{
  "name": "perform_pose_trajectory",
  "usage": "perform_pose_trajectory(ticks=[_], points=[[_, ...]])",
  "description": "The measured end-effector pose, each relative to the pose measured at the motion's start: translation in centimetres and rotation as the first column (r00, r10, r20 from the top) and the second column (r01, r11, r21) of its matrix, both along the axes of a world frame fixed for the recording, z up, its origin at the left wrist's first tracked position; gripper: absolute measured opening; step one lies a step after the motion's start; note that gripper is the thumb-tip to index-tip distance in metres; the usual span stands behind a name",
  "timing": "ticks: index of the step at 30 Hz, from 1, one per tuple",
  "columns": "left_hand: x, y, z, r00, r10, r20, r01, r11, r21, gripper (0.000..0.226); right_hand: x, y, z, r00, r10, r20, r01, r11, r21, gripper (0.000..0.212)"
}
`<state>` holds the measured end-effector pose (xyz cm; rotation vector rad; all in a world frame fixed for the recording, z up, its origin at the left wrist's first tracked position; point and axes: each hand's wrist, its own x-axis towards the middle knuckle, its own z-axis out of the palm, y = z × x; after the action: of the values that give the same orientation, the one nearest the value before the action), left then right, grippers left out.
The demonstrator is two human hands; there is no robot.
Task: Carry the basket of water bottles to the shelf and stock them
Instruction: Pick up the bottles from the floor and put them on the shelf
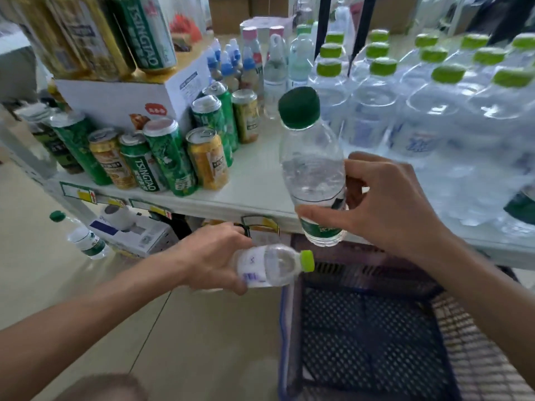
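Note:
My right hand (388, 209) grips a clear water bottle with a dark green cap (311, 166), held upright just in front of the white shelf (254, 195). My left hand (214, 256) holds a smaller bottle with a lime green cap (275, 266) lying sideways, cap pointing right, below the shelf edge. The blue mesh basket (373, 340) sits on the floor under my hands and looks bare inside. Rows of lime-capped water bottles (419, 105) stand on the shelf's right side.
Green and gold beer cans (162, 157) crowd the shelf's left, with a white carton (130, 102) and more cans behind. Small blue-capped bottles (231, 68) stand at the back. Another dark-green-capped bottle (84, 235) lies on the floor beside a white box (139, 233).

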<state>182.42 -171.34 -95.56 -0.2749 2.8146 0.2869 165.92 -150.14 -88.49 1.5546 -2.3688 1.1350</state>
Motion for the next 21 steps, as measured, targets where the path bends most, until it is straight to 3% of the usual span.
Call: perform_pose_trajectory(ticks=[3,5,10,16,21], points=[[-2.1,1.7,1.7,0.998,0.007,-0.060,-0.002,0.996,0.086,0.045,-1.1,2.9,0.7,0.996,-0.089,0.024,0.090,0.992,-0.086,0.042],[-3.1,2.5,2.7,0.993,0.061,-0.098,-0.041,0.981,0.189,0.044,-2.0,4.7,0.7,0.987,-0.142,0.073,0.151,0.979,-0.136,0.029],[-5.1,2.6,4.7,0.929,0.282,-0.239,-0.135,0.860,0.493,0.041,-3.8,6.6,1.2,0.962,-0.243,0.127,0.264,0.944,-0.197,0.042],[-7.1,4.0,5.7,0.680,0.628,-0.379,-0.164,0.634,0.756,0.038,-4.3,5.2,-0.2,0.929,-0.287,0.234,0.323,0.937,-0.134,0.028],[-9.5,5.6,4.9,0.527,0.745,-0.409,-0.100,0.532,0.841,0.035,-4.5,2.7,-2.8,0.895,-0.312,0.320,0.348,0.935,-0.062,0.033]])
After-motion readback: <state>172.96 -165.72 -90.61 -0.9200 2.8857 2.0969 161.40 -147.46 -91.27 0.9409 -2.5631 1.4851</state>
